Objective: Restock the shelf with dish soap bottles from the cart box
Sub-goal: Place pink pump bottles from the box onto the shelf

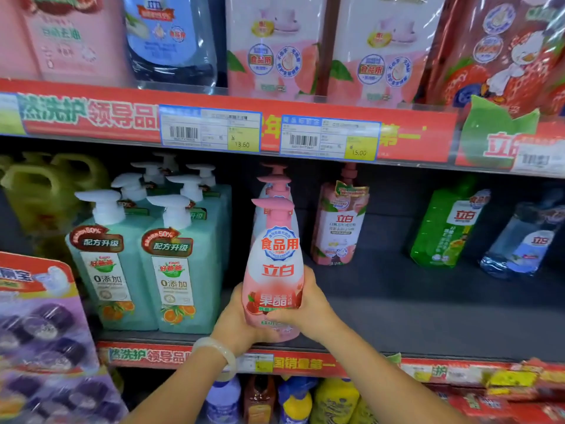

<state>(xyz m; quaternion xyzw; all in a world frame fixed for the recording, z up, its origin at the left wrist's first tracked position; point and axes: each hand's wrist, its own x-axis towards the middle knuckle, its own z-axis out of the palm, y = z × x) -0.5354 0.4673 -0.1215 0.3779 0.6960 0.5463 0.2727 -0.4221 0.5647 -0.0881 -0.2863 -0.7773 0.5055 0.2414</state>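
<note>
Left hand: my left hand [237, 321] is curling round the pink bottle [275, 270] low on its left side.
Right hand: my right hand [307, 307] is gripping its right side.
Bottle: upright at the shelf [428, 307] front edge, beside teal pump bottles [146, 264].

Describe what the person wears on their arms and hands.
Both forearms are bare, with no sleeves in view. The left hand and right hand wear no gloves, and no rings show. On the left wrist sits a smooth, pale, translucent bangle, thick and round. The right wrist is bare.
</note>
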